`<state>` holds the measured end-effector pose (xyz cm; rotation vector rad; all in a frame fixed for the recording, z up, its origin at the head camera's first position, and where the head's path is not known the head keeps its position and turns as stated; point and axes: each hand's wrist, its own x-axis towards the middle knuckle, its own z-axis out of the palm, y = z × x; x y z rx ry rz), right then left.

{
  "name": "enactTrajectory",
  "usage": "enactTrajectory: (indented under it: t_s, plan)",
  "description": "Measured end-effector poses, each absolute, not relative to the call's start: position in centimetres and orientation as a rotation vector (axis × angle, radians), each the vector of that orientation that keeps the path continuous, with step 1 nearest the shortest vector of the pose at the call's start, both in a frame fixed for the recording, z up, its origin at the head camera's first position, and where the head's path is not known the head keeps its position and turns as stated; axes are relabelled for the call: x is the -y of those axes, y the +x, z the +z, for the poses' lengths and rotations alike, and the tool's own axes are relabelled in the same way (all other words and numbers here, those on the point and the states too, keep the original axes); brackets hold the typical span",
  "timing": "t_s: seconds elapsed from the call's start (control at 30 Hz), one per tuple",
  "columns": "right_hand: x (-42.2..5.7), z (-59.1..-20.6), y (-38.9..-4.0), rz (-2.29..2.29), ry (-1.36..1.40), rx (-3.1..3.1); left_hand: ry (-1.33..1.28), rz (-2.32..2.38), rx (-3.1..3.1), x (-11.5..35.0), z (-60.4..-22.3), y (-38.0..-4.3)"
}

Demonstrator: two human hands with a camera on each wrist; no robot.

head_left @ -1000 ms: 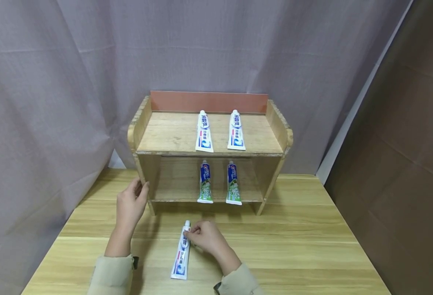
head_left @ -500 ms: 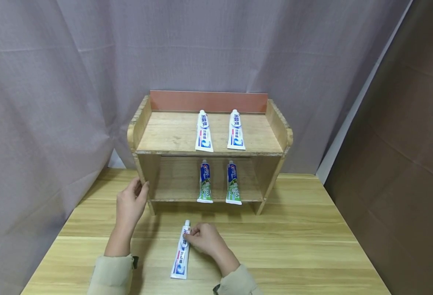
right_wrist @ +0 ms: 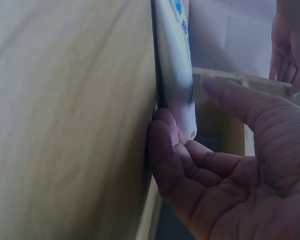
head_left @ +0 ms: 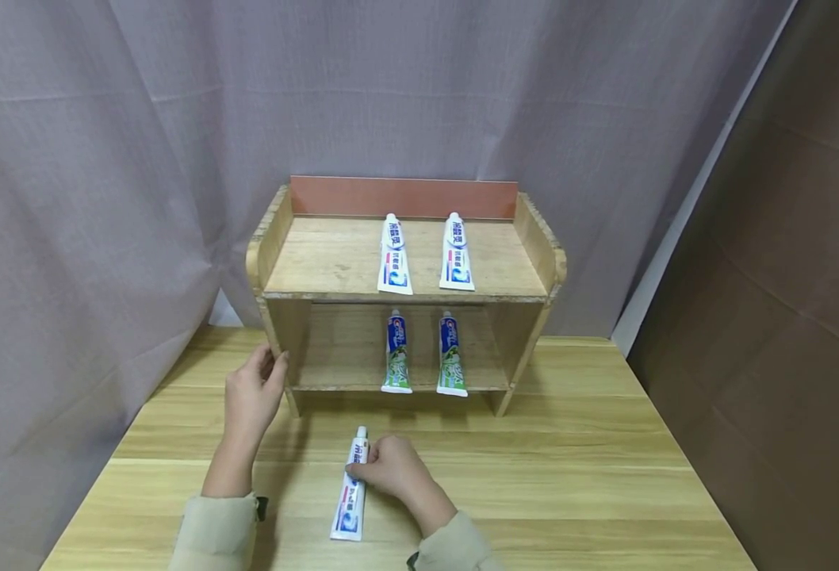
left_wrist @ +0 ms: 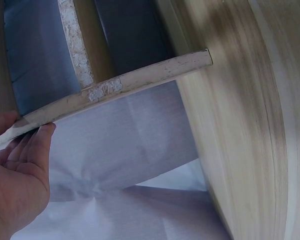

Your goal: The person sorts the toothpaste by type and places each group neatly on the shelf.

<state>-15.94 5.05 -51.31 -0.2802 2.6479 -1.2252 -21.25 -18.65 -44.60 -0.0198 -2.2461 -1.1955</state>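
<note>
A white toothpaste tube point(head_left: 350, 500) with blue lettering lies on the table in front of a small wooden shelf point(head_left: 405, 299), its cap toward the shelf. My right hand point(head_left: 396, 468) is at the tube's upper part, thumb over its printed face. In the right wrist view, curled fingers point(right_wrist: 162, 137) meet the edge of the tube point(right_wrist: 177, 70), low against the table. With thumb and fingers on either side, my left hand point(head_left: 250, 394) grips the shelf's left side panel; the left wrist view shows the panel's edge point(left_wrist: 110, 87) between them.
Two white toothpaste tubes point(head_left: 395, 258) lie on the upper shelf board, and two blue-green tubes point(head_left: 396, 357) on the lower one. Grey curtain point(head_left: 405, 87) hangs behind the shelf; a brown panel point(head_left: 769, 277) stands right of the table point(head_left: 569, 476).
My right hand has slid slightly down the tube toward me, and its thumb now reaches further across the printed face. The tube and my left hand stay in place.
</note>
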Motion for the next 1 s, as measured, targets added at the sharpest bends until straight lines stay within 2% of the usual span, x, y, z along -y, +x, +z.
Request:
enactTrajectory:
  t_s: [1.0]
  plan:
    - [-4.1, -51.7, -14.3, -1.119, -0.35, -2.718, -0.006, -1.197, 2.25, 18.5, -44.6, -21.2]
